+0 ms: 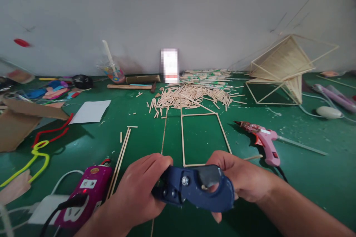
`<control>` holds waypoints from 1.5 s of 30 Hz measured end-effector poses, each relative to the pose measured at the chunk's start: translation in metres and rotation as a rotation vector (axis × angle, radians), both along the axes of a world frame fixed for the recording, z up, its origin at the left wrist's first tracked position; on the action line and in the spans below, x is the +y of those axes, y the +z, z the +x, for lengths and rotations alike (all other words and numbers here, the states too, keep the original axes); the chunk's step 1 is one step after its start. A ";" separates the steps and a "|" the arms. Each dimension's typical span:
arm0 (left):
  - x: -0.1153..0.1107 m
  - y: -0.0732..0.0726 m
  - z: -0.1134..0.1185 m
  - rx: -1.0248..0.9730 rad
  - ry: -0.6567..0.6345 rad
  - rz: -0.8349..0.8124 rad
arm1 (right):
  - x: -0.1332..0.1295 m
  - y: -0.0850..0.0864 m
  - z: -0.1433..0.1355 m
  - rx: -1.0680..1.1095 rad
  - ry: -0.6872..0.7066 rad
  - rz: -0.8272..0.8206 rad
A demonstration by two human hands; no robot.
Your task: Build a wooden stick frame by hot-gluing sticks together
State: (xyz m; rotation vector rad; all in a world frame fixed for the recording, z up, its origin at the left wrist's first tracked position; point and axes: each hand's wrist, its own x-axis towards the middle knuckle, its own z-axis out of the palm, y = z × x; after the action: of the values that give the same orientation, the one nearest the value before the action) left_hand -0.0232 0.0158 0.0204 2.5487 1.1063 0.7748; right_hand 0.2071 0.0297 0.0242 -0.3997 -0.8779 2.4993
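My left hand (pixel 147 181) is closed round the handles of a dark blue pipe cutter (pixel 205 198), which lies crosswise in front of me. Its curved jaw points right. My right hand (pixel 233 172) is closed at the jaw, pinching a thin wooden stick (pixel 253 157). One stick end sticks out to the right of that hand; a small tip shows inside the jaw opening, and the fingers hide the part between. Just beyond the cutter, a frame of thin wooden sticks (pixel 183 137) lies flat on the green table (pixel 144 118).
A pile of short cut sticks (pixel 191 94) lies at the back. On the right are a pink glue gun (pixel 268 140) and a stick-built model (pixel 283 66). Leftward are long sticks (pixel 120 159), a magenta power strip (pixel 86 192), white paper (pixel 90 111) and yellow pipe cleaner (pixel 41 152).
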 end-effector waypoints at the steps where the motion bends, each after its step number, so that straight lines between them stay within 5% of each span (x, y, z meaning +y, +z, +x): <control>1: 0.000 0.000 0.000 -0.007 -0.012 0.016 | 0.000 -0.001 0.000 0.000 0.009 0.000; 18: 0.002 0.005 0.000 -0.027 -0.085 0.054 | -0.004 0.007 0.003 -0.165 0.199 -0.016; 27: 0.000 -0.004 -0.002 0.065 0.031 -0.088 | -0.001 -0.004 0.001 -0.063 0.015 -0.023; 33: 0.003 -0.003 0.006 0.226 0.228 -0.338 | 0.007 -0.011 -0.002 -0.158 -0.148 -0.128; 37: 0.006 0.003 0.012 0.376 0.345 -0.352 | 0.009 -0.019 -0.008 -0.178 -0.201 -0.167; 45: 0.005 0.001 0.005 0.226 0.283 -0.391 | 0.004 -0.017 -0.011 -0.202 -0.271 -0.191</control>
State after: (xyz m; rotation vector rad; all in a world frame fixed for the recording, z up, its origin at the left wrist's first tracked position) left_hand -0.0178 0.0209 0.0218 2.2126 1.5416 0.2876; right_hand 0.1956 0.0338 0.0075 -0.7915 -0.6108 2.3229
